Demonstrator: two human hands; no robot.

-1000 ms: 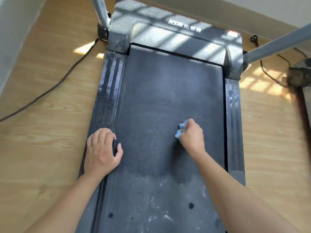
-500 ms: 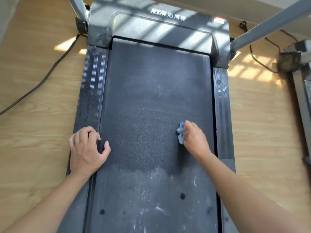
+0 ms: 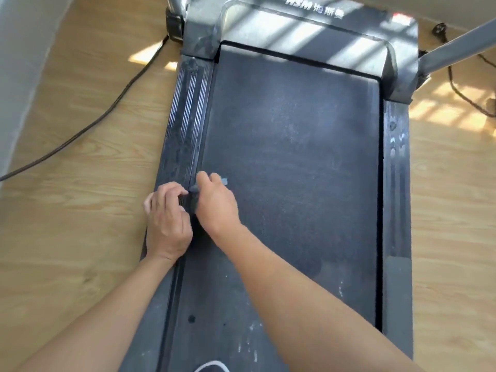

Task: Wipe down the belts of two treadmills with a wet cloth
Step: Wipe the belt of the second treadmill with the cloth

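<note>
A person's right hand (image 3: 216, 208) pressed a small pale-blue cloth (image 3: 224, 181) against the dark grey textured belt (image 3: 295, 170) of a treadmill, hard by the belt's left edge. The fingers were curled down round the cloth, which lay almost wholly hidden under the palm; only a scrap of blue showed past the fingertips.

The left hand (image 3: 167, 221) rested just beside it on the ribbed black left side rail (image 3: 188, 116), fingers bent, with nothing visible in its grasp. The two hands were nearly touching across the seam between rail and belt.

The far stretch of the belt looked dark and even, while the near end carried white smears and specks (image 3: 248, 345). At the head of the belt sat a grey motor cover (image 3: 204, 36) with white lettering, striped with sunlight. A matching black right side rail (image 3: 397, 183) ran down the other side, and a silver upright post (image 3: 456, 47) rose from the right corner.

The machine stood on a light wooden floor (image 3: 67, 224), where a black cable (image 3: 94, 124) trailed off to the left.
</note>
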